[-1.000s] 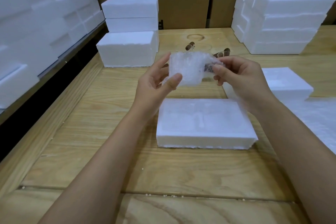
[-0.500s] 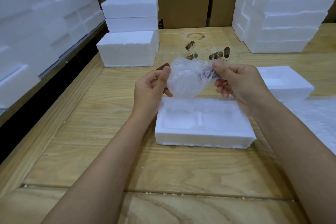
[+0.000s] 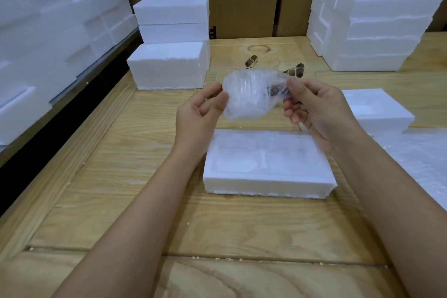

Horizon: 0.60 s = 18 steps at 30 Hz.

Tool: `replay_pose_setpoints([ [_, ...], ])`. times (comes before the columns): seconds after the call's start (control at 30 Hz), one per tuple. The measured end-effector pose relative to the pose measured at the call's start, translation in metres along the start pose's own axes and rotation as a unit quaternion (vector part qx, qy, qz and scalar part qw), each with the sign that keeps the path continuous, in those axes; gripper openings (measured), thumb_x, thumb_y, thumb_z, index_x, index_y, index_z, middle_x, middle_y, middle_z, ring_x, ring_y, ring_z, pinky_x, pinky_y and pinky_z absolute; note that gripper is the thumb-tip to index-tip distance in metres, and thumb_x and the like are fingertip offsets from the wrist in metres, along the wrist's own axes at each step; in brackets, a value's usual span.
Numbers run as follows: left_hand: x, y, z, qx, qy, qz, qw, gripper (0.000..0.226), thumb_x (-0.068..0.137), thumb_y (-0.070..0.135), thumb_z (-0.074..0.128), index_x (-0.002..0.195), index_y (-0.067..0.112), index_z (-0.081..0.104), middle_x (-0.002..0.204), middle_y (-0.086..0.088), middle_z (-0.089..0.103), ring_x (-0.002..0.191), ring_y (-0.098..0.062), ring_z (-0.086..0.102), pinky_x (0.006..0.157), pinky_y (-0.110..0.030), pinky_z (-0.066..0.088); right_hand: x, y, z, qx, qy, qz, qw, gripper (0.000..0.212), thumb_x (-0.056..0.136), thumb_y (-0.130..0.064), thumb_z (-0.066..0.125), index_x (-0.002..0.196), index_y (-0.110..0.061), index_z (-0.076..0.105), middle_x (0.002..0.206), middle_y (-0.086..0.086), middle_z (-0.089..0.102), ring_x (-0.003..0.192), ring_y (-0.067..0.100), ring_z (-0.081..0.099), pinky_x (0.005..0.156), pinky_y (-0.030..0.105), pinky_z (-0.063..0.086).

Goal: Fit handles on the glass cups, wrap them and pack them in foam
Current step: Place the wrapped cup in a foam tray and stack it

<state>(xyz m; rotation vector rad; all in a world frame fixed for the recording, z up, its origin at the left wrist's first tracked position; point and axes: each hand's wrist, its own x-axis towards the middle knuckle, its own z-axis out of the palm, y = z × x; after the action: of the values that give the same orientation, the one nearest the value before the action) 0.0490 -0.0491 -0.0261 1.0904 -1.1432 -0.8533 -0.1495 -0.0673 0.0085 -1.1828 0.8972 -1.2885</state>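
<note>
A glass cup wrapped in bubble wrap [image 3: 249,95] is held in the air between both hands, its dark handle showing through the wrap on the right. My left hand [image 3: 200,116] pinches the wrap's left side with thumb and fingertips. My right hand [image 3: 314,109] pinches the handle end. Directly below lies a white foam tray [image 3: 268,164] with two moulded hollows, both empty. Behind the wrapped cup, bare glass cups with brown handles [image 3: 296,71] stand on the table, partly hidden.
Foam blocks are stacked at the back left [image 3: 170,55] and back right [image 3: 372,24]. Another foam tray [image 3: 377,109] lies to the right, with a bubble wrap sheet [image 3: 420,164] beside it. Cardboard boxes [image 3: 242,12] line the back. More foam fills the left shelf.
The wrapped cup has turned in my hands and sunk slightly toward the foam tray. My left hand has shifted from cupping it to pinching its left edge.
</note>
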Motion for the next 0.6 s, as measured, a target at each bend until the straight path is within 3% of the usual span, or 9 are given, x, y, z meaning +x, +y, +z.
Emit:
replay_pose_setpoints([
  [0.1,0.001,0.002,0.000,-0.039,-0.022,0.020,0.999,0.045,0.074,0.041,0.066,0.115,0.022,0.063,0.112,0.005,0.071,0.093,-0.013,0.067,0.087,-0.021,0.051,0.000,0.001,-0.001,0.039,-0.025,-0.005,0.999,0.027,0.072,-0.028,0.067,0.092,-0.010,0.066,0.059,0.002,0.063,0.051,0.011,0.059,0.048,0.015,0.047],
  [0.13,0.001,0.003,0.000,-0.049,-0.030,0.026,0.998,0.042,0.077,0.037,0.064,0.116,0.023,0.062,0.116,0.002,0.069,0.095,-0.013,0.067,0.086,-0.022,0.050,0.000,0.001,-0.001,0.050,-0.033,-0.007,0.998,0.025,0.073,-0.026,0.067,0.093,-0.010,0.066,0.060,0.002,0.064,0.053,0.011,0.060,0.050,0.014,0.048],
  [0.2,0.002,0.002,0.000,-0.082,-0.049,0.030,0.995,0.040,0.080,0.029,0.064,0.119,0.023,0.060,0.123,-0.003,0.065,0.114,-0.018,0.062,0.096,-0.034,0.049,0.001,0.002,-0.004,0.070,-0.048,-0.010,0.996,0.022,0.075,-0.021,0.065,0.095,-0.011,0.067,0.063,0.003,0.066,0.057,0.011,0.063,0.053,0.014,0.050],
  [0.37,0.005,0.001,-0.006,-0.160,-0.101,0.028,0.982,0.039,0.078,-0.001,0.062,0.113,0.016,0.062,0.113,0.006,0.070,0.125,-0.024,0.055,0.109,-0.049,0.039,0.002,0.003,-0.013,0.105,-0.097,0.004,0.990,0.020,0.074,-0.007,0.063,0.084,-0.018,0.077,0.079,0.004,0.073,0.071,0.016,0.070,0.066,0.016,0.054],
  [0.6,0.006,0.003,-0.011,-0.198,-0.130,0.020,0.971,0.047,0.070,-0.012,0.058,0.095,0.023,0.077,0.109,0.002,0.072,0.116,-0.024,0.059,0.110,-0.050,0.037,0.003,0.001,-0.021,0.061,-0.141,0.009,0.988,0.024,0.053,-0.014,0.076,0.076,-0.020,0.078,0.077,0.003,0.073,0.076,0.016,0.071,0.074,0.018,0.054],
])
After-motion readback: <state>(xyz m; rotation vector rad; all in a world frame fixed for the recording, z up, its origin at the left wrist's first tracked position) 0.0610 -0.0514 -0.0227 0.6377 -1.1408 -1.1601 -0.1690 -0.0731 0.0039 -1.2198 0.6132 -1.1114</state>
